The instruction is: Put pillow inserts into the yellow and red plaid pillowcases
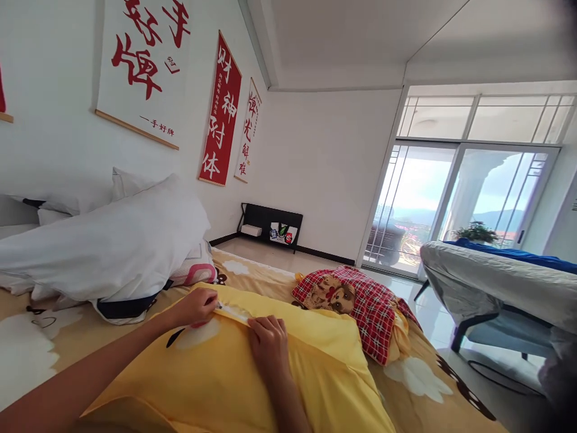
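Pillow point(216, 373), yellow: I see the right hand point(271, 347) pinching its fabric, the left hand point(198, 308) pinching it at 10 o'clock from there, plaid cloth point(372, 304) at 2 o'clock.

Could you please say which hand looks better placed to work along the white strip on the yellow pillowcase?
Probably the left hand: it seems to pinch one end of the white strip, while the right hand rests on the yellow pillowcase.

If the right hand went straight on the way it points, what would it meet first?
The right hand already touches the pillow; straight on, the pillow's far part likely comes first, then the bedsheet, though depth is unclear.
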`<state>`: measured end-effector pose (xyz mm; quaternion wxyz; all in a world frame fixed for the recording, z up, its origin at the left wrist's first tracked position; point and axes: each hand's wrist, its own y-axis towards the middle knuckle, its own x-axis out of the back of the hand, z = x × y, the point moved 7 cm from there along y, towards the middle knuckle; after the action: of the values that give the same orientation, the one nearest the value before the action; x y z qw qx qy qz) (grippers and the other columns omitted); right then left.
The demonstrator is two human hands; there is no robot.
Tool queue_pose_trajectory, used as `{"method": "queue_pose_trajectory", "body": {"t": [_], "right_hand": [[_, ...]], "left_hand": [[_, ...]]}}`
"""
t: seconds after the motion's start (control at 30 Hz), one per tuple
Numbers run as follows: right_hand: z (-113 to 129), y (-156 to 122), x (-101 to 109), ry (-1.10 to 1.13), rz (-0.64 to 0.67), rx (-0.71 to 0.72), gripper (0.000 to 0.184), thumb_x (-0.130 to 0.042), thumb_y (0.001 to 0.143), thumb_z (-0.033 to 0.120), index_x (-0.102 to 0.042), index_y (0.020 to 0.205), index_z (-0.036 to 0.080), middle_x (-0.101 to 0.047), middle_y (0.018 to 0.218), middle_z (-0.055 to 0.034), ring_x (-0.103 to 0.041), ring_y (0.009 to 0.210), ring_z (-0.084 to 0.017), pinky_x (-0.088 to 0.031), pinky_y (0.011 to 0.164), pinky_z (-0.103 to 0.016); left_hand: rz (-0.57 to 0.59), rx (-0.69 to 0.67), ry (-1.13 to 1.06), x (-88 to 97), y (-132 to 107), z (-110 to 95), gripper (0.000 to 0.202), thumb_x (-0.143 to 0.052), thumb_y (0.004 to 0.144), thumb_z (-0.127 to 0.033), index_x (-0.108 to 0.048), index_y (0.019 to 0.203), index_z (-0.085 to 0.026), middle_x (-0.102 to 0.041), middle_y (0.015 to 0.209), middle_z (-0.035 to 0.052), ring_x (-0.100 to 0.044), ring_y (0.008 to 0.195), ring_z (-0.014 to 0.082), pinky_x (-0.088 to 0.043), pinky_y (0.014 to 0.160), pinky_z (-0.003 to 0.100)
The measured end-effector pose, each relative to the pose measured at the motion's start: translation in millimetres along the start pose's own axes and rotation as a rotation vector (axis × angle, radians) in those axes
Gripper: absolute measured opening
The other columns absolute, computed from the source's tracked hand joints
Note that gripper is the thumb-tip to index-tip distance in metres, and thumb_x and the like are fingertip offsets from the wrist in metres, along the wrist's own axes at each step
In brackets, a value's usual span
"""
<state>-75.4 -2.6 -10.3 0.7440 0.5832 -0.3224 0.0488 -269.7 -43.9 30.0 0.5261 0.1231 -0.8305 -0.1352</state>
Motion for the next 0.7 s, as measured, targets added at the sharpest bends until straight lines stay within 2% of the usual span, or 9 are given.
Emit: {"method": "queue_pose_trajectory", "body": {"t": [0.1, 0.23, 0.43, 0.7], "right_hand": [[8, 0, 5, -0.025, -0.029, 0.047, 0.016, -0.059, 0.089, 0.019, -0.07, 0.094, 0.029, -0.069, 0.091, 0.0001, -0.054, 0.087, -0.017, -0.032, 0.078, -0.032], [14, 1, 9, -0.017, -0.017, 0.069, 0.017, -0.057, 0.09, 0.019, -0.071, 0.093, 0.029, -0.065, 0.086, -0.0004, -0.052, 0.084, -0.016, -0.031, 0.077, -0.032], [11, 1, 12, 0.051, -0.014, 0.054, 0.019, -0.058, 0.088, 0.016, -0.071, 0.088, 0.029, -0.064, 0.081, 0.0003, -0.051, 0.079, -0.015, -0.03, 0.072, -0.031], [4, 3, 18, 0.118, -0.02, 0.043, 0.019, -0.062, 0.087, 0.016, -0.073, 0.09, 0.031, -0.065, 0.08, 0.0007, -0.052, 0.079, -0.015, -0.032, 0.072, -0.029]], "left_hand": [[0.023, 0.06, -0.086, 3.2, -4, 9, 0.028, -0.041, 0.076, -0.038, -0.033, 0.057, -0.02, -0.039, 0.058, -0.0022, -0.035, 0.06, 0.0134, -0.025, 0.059, 0.028], [0.058, 0.125, -0.17, -2.9, -3, 15, 0.024, -0.039, 0.074, -0.038, -0.035, 0.058, -0.02, -0.038, 0.059, -0.0029, -0.035, 0.06, 0.0127, -0.027, 0.057, 0.026], [0.042, 0.147, -0.137, -15.3, 3, 9, 0.025, -0.046, 0.068, -0.035, -0.034, 0.052, -0.02, -0.038, 0.053, -0.0034, -0.035, 0.056, 0.0124, -0.024, 0.056, 0.027], [0.054, 0.122, -0.19, -10.4, 3, 5, 0.03, -0.048, 0.071, -0.046, -0.044, 0.058, -0.019, -0.049, 0.059, -0.0025, -0.044, 0.06, 0.0131, -0.031, 0.057, 0.024]]}}
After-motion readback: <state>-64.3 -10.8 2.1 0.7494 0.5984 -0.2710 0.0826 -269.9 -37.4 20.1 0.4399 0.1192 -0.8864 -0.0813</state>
